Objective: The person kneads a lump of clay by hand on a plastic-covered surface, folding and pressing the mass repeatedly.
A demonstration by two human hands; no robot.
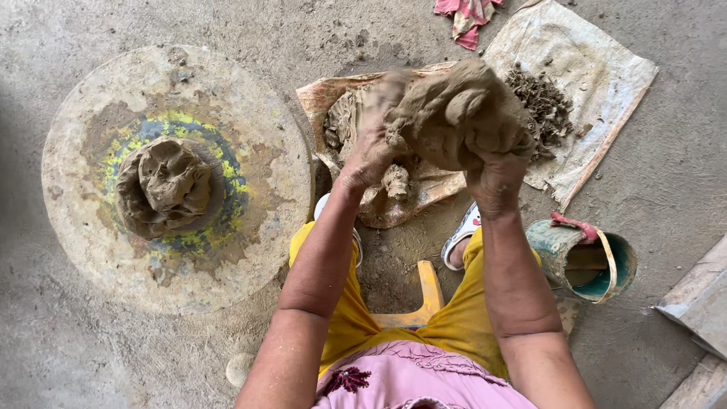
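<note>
Dusty floor; one clay mound [163, 185] already sits on the wheel [91, 250], left hand [371, 148] and right hand [496, 178] grip another clay lump [454, 113], still unplaced

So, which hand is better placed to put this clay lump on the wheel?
Left. The left hand grips the clay lump on the side nearer the wheel; the right hand is farther away.

**Both hands raised, clenched together**

Both forearms reach toward 12 o'clock, elbows bent. The left hand [371, 155] sits at 10 o'clock of the right hand [496, 178]; both are mud-coated, fingers curled tight, wrists near each other.
</note>
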